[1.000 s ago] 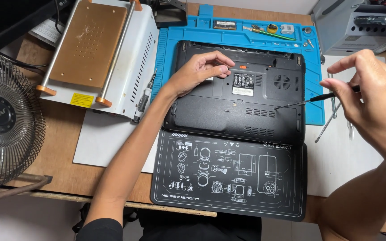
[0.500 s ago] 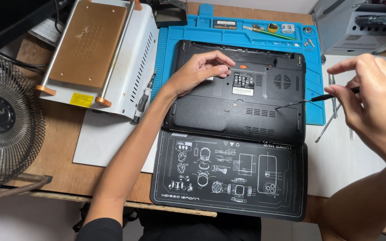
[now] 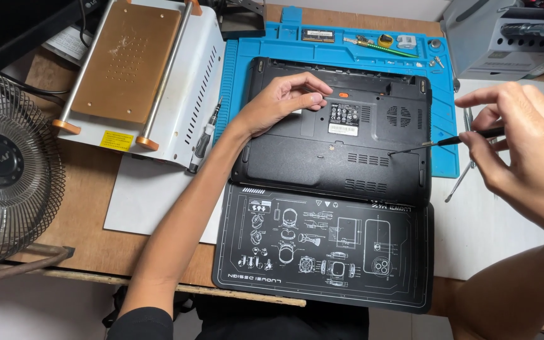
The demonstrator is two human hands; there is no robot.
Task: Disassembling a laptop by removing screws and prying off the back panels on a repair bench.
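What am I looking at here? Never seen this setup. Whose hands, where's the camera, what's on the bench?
The camera sits on a person's head and looks down at their own two bare hands. A black laptop lies bottom-up on a blue work mat. The left hand rests on its underside. The right hand holds a thin screwdriver with its tip at the laptop's base. In front lies a black mat with white drawings. On the left stand a white machine with a brown plate, and a fan.

Right hand (image 3: 524,145) hides screwdriver (image 3: 439,144) handle; fan (image 3: 7,167) cut off at left edge.
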